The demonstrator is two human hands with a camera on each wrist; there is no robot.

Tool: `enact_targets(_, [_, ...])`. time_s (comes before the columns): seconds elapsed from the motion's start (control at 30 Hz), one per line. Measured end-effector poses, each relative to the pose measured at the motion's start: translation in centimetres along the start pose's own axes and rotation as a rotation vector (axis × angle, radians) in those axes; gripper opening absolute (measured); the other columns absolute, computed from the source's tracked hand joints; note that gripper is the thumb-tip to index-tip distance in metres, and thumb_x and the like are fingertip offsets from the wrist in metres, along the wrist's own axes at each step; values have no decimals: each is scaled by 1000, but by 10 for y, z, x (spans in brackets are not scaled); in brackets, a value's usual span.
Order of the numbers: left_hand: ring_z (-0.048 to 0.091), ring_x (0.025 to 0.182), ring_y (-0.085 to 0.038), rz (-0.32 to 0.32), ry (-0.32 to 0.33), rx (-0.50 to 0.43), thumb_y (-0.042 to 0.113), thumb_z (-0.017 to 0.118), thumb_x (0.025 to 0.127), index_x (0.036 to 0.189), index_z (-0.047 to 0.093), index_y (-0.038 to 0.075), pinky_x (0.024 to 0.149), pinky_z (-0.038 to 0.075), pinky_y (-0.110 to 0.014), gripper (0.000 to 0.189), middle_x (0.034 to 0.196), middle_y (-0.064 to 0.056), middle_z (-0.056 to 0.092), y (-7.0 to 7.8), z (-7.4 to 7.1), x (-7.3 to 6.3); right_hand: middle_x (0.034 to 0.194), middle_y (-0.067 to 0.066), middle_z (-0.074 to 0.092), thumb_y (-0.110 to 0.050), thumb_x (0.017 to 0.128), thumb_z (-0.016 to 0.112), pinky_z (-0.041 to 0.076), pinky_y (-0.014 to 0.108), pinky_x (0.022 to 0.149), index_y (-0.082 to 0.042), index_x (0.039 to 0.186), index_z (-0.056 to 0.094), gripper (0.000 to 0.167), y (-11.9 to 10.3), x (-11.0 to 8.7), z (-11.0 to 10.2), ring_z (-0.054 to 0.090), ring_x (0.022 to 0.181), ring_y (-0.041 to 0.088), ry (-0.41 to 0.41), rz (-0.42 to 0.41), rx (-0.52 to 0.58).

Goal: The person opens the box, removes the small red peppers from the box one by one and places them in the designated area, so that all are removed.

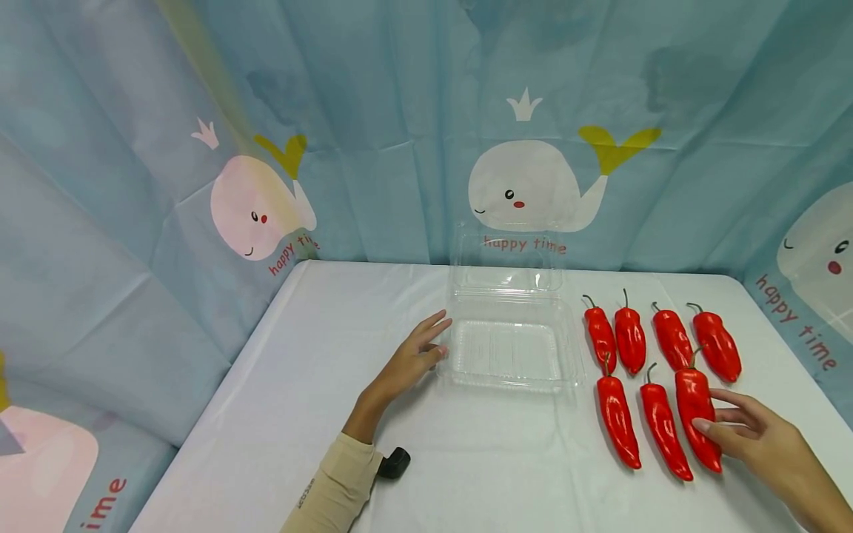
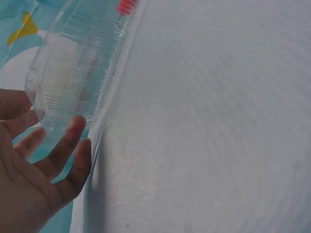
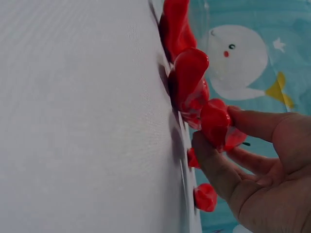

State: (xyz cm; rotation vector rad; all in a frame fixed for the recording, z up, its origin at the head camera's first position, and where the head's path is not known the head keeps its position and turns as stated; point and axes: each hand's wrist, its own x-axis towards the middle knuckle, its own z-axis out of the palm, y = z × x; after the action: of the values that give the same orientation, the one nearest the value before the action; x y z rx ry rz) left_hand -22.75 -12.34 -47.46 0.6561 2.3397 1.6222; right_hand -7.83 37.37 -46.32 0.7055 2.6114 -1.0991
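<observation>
A clear plastic clamshell box [image 1: 509, 352] stands on the white cloth with its lid [image 1: 506, 277] raised at the back. My left hand [image 1: 412, 363] is at the box's left side, fingers spread and loosely bent, with fingertips at its edge in the left wrist view. Over on the right, my right hand [image 1: 766, 437] pinches a red pepper [image 1: 696, 414] between thumb and fingers. That pepper [image 3: 215, 121] appears close to the cloth in the right wrist view; whether it touches is unclear. Beside it lie two other front-row peppers, one of them a slim pepper [image 1: 666, 433].
Behind the front row lies a back row of several red peppers, including a wide pepper [image 1: 717, 344] at the far right. A blue curtain [image 1: 393, 133] with whale prints surrounds the table. A black object [image 1: 395, 463] sits by the left sleeve.
</observation>
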Motion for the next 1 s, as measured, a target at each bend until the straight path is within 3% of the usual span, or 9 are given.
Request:
enact_targets(0.17, [58,136,-38,-5,5,-1,16,54,110,165,38,10,102,53,-52,57,177,3,20,-2,0,1,142,47,43,-52,92,78,64,55,80,10,160,20,108,9,4,0,63,110,53,-33,62,-6])
enact_targets(0.47, [57,135,-39,7,1,4,15,53,111,165,37,9,102,53,-52,58,177,0,19,-1,0,0,135,50,43,-42,94,79,64,54,78,14,155,23,100,15,2,-2,60,110,58,-49,48,-52])
enact_targets(0.73, [57,136,-39,5,-2,-3,16,53,111,166,36,9,102,53,-52,58,177,-1,18,-1,0,-1,117,44,55,-46,90,83,65,48,73,16,150,27,104,20,4,-3,67,86,30,-34,31,-83])
enact_targets(1.0, [57,136,-38,-7,3,-4,16,53,111,166,37,11,103,52,-52,58,177,2,18,0,1,-1,100,28,63,-46,89,83,65,42,70,17,148,29,102,20,3,-4,63,81,24,-28,29,-98])
